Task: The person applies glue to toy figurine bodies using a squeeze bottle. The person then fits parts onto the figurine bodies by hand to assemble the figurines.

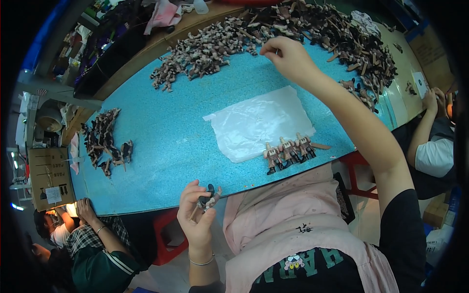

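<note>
My left hand [196, 219] is closed around a small figurine [210, 199] with dark and pale parts, just off the table's near edge. Over the far side of the blue table, my right hand [286, 56] has its fingers pinched together beside a heap of small pale and brown figure pieces [195, 56]. Whether anything sits in that pinch is too small to make out. Three figurines [288, 150] with brown and white bodies and black boots lie side by side near me. They rest partly on a thin white plastic sheet [261, 122].
Darker figures with brown flat parts [364, 51] are heaped at the far right. Another cluster of dark figures [102, 139] lies at the left of the blue table [161, 151]. Co-workers sit at both sides, one with a hand [85, 210] on the table edge. A cardboard box [49, 171] stands left.
</note>
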Tool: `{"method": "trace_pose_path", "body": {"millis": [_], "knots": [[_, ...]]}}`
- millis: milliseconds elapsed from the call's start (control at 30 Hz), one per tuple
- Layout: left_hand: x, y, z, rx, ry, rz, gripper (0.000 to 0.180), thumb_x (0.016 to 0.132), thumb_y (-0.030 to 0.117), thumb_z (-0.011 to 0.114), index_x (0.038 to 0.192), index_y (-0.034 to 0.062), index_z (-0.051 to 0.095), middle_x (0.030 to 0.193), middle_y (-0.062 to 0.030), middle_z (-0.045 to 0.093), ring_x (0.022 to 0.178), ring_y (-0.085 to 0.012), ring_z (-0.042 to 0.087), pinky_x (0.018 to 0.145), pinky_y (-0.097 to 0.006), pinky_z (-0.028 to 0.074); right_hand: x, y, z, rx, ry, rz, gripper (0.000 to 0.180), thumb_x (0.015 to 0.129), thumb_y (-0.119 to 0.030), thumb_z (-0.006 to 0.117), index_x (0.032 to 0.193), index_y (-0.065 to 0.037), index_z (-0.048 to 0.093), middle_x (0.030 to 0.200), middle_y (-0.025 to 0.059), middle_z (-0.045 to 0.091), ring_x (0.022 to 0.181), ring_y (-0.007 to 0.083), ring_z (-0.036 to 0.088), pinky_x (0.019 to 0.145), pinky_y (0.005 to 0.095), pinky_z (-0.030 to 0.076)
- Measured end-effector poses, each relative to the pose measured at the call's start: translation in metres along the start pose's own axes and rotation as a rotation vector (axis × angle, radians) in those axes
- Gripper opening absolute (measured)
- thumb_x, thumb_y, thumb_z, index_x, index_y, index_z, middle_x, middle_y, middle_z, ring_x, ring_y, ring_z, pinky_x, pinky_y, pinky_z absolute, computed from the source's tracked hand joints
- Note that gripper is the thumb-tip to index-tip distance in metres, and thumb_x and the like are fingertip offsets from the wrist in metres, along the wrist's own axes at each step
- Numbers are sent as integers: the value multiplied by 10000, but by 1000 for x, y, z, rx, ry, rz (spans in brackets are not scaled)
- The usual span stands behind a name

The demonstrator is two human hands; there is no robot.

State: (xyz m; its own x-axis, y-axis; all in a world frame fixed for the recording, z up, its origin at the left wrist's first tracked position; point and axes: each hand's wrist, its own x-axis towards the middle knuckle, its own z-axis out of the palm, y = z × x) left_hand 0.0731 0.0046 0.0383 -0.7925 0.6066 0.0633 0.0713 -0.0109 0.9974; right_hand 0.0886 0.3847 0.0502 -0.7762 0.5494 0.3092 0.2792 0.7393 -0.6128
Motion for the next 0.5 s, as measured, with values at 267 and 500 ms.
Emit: {"method": "trace_pose_path", "body": {"millis": [267, 500], "knots": [[4, 1, -11, 12, 38, 6, 294, 761, 161, 748, 986, 6, 639, 1140, -108, 541, 1245, -295, 419, 1019, -420, 343, 54, -1, 48, -502, -64, 40, 226, 882, -192, 568, 1060, -72, 638, 1016, 176, 646, 953, 356, 617, 773, 486, 493], [27, -7, -36, 267, 91, 111, 271, 714, 18, 706, 973, 29, 632, 1088, -97, 595, 1182, -296, 496, 978, -394, 392, 34, 18, 29, -494, -168, 27, 168, 831, -142, 627, 938, -16, 597, 892, 189, 640, 860, 371, 620, 717, 466, 482]]}}
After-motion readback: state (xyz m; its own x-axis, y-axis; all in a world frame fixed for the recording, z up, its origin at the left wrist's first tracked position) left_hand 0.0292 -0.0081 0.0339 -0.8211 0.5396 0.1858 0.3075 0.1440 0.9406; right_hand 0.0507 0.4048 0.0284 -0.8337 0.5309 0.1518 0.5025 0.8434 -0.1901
